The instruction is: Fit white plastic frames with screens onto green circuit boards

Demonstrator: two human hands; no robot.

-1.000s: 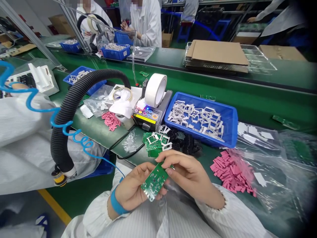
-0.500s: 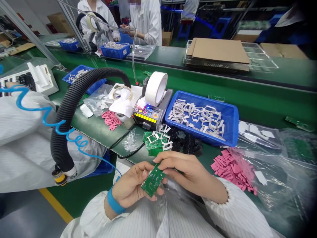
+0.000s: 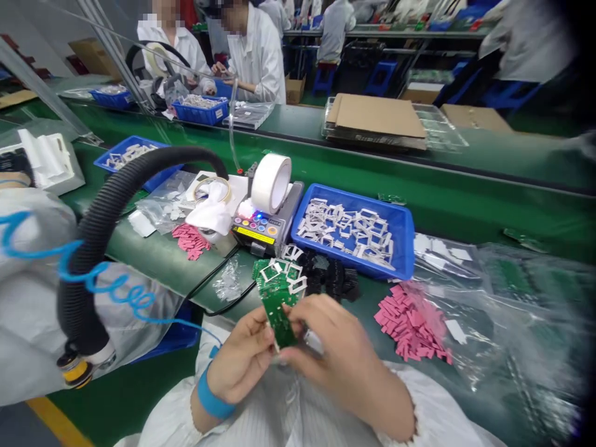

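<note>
While hands (image 3: 335, 354) pinch circuit board (image 3: 278, 323), yellow-labelled tape dispenser (image 3: 261, 233)

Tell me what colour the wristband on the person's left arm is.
The wristband is plain bright blue, seen best in the head view.

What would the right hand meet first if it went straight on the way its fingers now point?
The right hand would meet the green circuit board first: its fingers already seem to hold the board's edge, together with the left hand. Exact contact is hard to judge from this view.
</note>
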